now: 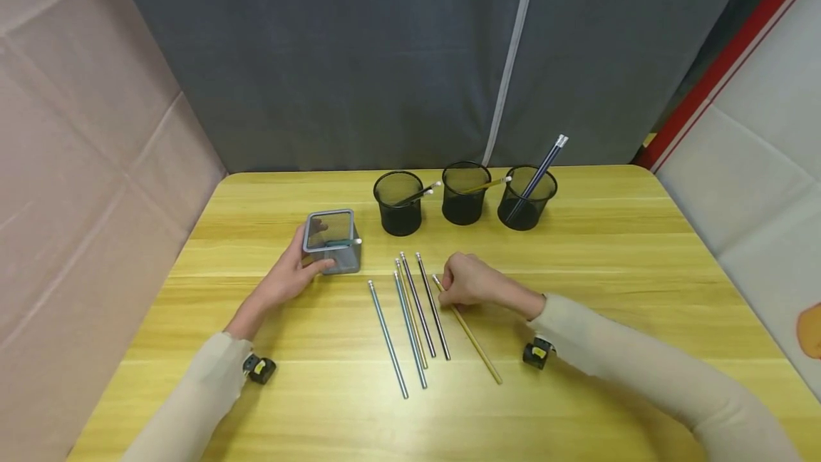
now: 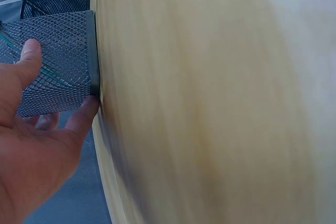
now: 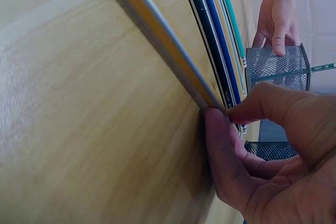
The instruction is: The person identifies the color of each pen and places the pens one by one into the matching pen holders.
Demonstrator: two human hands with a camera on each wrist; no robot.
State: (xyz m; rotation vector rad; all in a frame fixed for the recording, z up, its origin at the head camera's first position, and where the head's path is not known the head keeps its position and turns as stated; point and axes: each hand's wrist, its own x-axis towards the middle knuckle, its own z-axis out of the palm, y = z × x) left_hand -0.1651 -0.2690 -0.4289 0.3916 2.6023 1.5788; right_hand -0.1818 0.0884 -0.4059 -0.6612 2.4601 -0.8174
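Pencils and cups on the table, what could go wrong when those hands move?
The right hand pinches the yellow pencil near its eraser end, so its free end might swing and knock the loose pencils beside it. The left hand grips the square mesh cup; if that tips, the green pencil leaning inside could slip out.

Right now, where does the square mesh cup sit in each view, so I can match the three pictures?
Head: the square mesh cup is left of centre, a little below mid-height.
Left wrist: the square mesh cup is at the upper left, cut by the edge.
Right wrist: the square mesh cup is toward the right, above mid-height.
Shared landmark: the left hand, its thumb against the mesh.
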